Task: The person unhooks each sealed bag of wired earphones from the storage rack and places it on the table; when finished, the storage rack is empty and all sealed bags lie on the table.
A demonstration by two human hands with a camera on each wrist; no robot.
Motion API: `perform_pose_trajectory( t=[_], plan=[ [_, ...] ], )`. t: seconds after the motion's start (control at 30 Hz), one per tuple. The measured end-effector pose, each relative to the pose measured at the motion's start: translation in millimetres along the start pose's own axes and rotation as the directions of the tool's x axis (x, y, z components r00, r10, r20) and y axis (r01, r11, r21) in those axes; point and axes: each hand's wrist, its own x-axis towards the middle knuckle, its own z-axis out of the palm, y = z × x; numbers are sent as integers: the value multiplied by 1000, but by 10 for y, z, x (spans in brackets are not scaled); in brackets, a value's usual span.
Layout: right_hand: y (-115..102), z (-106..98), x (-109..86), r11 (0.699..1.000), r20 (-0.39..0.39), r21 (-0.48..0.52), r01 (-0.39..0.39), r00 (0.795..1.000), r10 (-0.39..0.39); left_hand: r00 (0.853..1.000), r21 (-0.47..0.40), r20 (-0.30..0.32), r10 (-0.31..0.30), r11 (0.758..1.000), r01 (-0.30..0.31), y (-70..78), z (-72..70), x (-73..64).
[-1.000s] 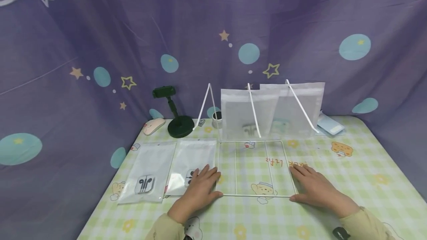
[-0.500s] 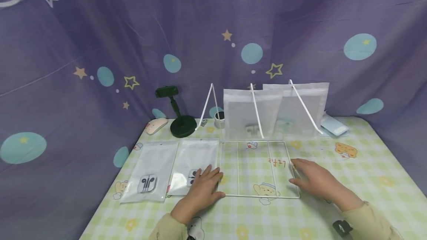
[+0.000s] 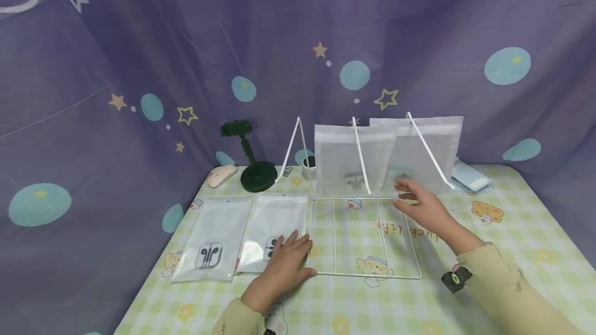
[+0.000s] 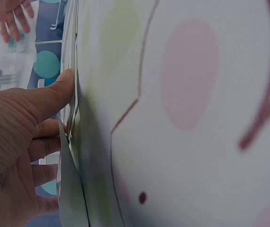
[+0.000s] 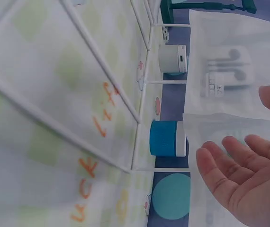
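Observation:
A white wire rack (image 3: 368,275) stands on the table, its upright prongs at the back. From two prongs hang clear zip bags: the middle bag (image 3: 335,164) shows earphones, and another bag (image 3: 433,149) hangs to its right. My left hand (image 3: 285,269) rests at the rack's left front corner, fingers spread, partly over a flat bag (image 3: 281,211) of earphones. Farther left lies a second earphone bag (image 3: 211,237). My right hand (image 3: 421,212) is raised over the rack's right rear corner, in front of the right hanging bag, its fingers loosely bent and holding nothing.
Behind the flat bags are a dark green phone stand (image 3: 258,176) and a pink mouse (image 3: 221,175). A small white cylinder (image 5: 172,58) and a blue-and-white jar (image 5: 166,138) stand behind the rack. A light blue packet (image 3: 470,176) lies at the back right.
My right hand has left the rack's right front side and moved up and back toward the hanging bags. My left hand stays at the left corner.

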Motion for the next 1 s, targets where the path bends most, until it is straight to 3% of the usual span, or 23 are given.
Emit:
perform_pose_trajectory(
  t=[0.27, 0.47, 0.73, 1.0],
  plan=[
    [-105, -1, 264, 999, -24, 34, 42, 999, -41, 1000, -4, 0, -1, 1000, 1, 3, 6, 4],
    [-185, 46, 385, 994, -12, 105, 5, 1000, -4, 1000, 2, -7, 5, 1000, -5, -6, 9, 8],
    [-284, 120, 445, 992, -73, 116, 50, 996, -42, 1000, -5, -10, 7, 1000, -7, -6, 12, 3],
    [-314, 102, 403, 996, -95, 82, 25, 995, -17, 1000, -4, -19, 7, 1000, -7, -5, 9, -6]
  ],
)
